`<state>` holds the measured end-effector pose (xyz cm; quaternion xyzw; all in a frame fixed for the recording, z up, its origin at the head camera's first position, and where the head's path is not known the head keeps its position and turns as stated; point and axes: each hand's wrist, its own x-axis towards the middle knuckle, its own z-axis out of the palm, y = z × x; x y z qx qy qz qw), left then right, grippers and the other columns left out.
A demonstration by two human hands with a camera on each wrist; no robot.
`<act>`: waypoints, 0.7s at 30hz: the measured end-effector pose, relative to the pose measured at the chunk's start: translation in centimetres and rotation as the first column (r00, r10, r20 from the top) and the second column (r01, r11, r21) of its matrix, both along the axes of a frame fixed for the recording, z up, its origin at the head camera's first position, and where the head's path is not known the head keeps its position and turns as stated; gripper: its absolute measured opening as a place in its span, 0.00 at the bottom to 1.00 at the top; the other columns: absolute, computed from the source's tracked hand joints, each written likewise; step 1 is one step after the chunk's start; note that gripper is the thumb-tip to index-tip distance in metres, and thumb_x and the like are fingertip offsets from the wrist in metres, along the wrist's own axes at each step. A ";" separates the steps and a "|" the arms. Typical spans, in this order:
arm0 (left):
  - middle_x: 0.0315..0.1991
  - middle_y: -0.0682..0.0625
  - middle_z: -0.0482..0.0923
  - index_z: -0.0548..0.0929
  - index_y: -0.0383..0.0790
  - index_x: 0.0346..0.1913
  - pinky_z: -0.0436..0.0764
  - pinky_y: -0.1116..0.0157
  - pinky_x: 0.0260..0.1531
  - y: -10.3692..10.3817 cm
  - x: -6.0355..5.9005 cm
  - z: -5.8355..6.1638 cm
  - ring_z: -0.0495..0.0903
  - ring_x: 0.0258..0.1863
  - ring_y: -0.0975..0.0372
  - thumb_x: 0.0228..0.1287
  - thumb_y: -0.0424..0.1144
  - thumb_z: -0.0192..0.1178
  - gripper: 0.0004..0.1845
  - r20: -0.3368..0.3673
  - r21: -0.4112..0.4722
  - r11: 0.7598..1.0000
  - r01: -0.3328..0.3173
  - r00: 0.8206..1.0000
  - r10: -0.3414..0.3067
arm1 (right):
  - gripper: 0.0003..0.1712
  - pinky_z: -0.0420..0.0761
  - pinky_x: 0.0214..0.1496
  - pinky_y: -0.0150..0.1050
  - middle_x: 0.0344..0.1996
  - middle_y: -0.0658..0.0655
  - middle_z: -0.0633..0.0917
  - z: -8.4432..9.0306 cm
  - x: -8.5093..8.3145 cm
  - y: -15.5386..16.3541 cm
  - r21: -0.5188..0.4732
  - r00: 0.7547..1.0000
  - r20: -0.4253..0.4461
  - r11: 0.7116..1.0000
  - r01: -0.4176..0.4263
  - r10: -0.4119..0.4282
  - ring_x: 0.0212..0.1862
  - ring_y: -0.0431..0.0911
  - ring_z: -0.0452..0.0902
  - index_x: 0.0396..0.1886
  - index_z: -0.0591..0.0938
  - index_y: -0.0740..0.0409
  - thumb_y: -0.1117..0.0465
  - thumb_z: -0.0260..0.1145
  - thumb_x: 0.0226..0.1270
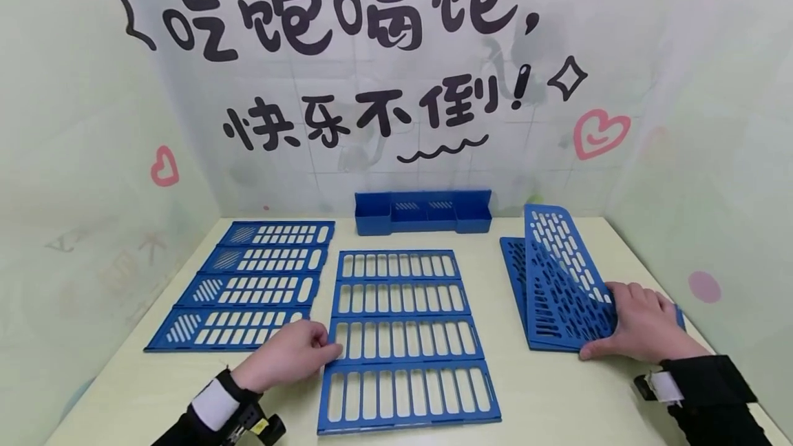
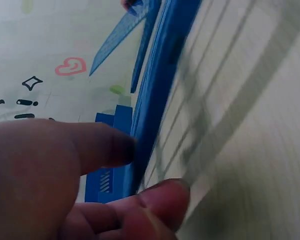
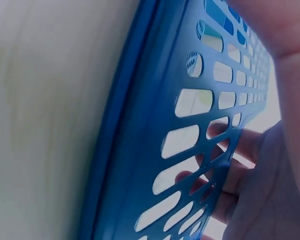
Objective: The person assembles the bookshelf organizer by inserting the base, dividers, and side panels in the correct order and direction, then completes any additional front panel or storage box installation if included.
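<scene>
My left hand [image 1: 323, 349] pinches the left edge of the third slotted blue panel [image 1: 405, 339] in a middle column of several lying flat. Up close, thumb and fingers of the left hand [image 2: 150, 170] clasp that panel's edge [image 2: 157, 85]. At the right, my right hand [image 1: 610, 325] grips a perforated blue side panel [image 1: 560, 253], tilted up off a flat stack of like panels [image 1: 535, 308]. In the right wrist view the fingers [image 3: 235, 170] show through the holes of the side panel [image 3: 190, 150], thumb on the near face.
Several grilled blue panels [image 1: 248, 284] lie in a column at the left. A long blue compartment tray [image 1: 423, 212] stands by the back wall. The pale table [image 1: 545, 405] ends in walls on three sides.
</scene>
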<state>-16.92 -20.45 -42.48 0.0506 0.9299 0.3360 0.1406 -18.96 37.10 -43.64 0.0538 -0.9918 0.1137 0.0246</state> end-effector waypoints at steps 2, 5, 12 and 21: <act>0.18 0.53 0.74 0.82 0.45 0.26 0.64 0.66 0.21 0.2 -0.2 0.1 0.70 0.18 0.61 0.74 0.50 0.71 0.19 -0.034 -0.057 0.998 -0.001 0.999 -0.001 | 0.85 0.56 0.66 0.80 0.63 0.87 0.72 0.1 -0.1 0.2 0.012 1.000 -0.003 1.000 0.001 -0.001 0.63 0.83 0.63 0.76 0.64 0.78 0.23 0.88 0.32; 0.19 0.54 0.74 0.82 0.47 0.27 0.65 0.66 0.20 0.9 -0.8 0.4 0.71 0.19 0.61 0.75 0.50 0.71 0.19 -0.100 -0.079 0.997 0.001 0.995 -0.009 | 0.83 0.56 0.66 0.80 0.63 0.86 0.72 0.1 -0.1 0.5 0.020 1.000 -0.014 1.000 0.006 -0.005 0.63 0.83 0.63 0.76 0.65 0.78 0.23 0.88 0.34; 0.67 0.40 0.82 0.85 0.41 0.67 0.86 0.45 0.62 4.6 -3.6 0.1 0.83 0.65 0.45 0.73 0.56 0.73 0.30 -0.261 -0.081 0.965 0.249 0.929 -0.262 | 0.71 0.59 0.62 0.82 0.59 0.84 0.77 -0.1 0.0 0.9 0.027 0.998 -0.042 0.999 0.041 -0.039 0.58 0.80 0.69 0.71 0.70 0.78 0.24 0.83 0.49; 0.90 0.31 0.46 0.63 0.52 0.88 0.40 0.18 0.77 5.8 -4.3 -1.6 0.36 0.85 0.21 0.50 0.70 0.82 0.65 -0.053 -0.191 0.894 0.404 0.906 -0.421 | 0.47 0.84 0.44 0.52 0.39 0.59 0.86 1.4 -0.2 -0.2 -0.115 0.993 0.111 0.992 0.060 -0.047 0.40 0.51 0.81 0.56 0.78 0.72 0.31 0.77 0.65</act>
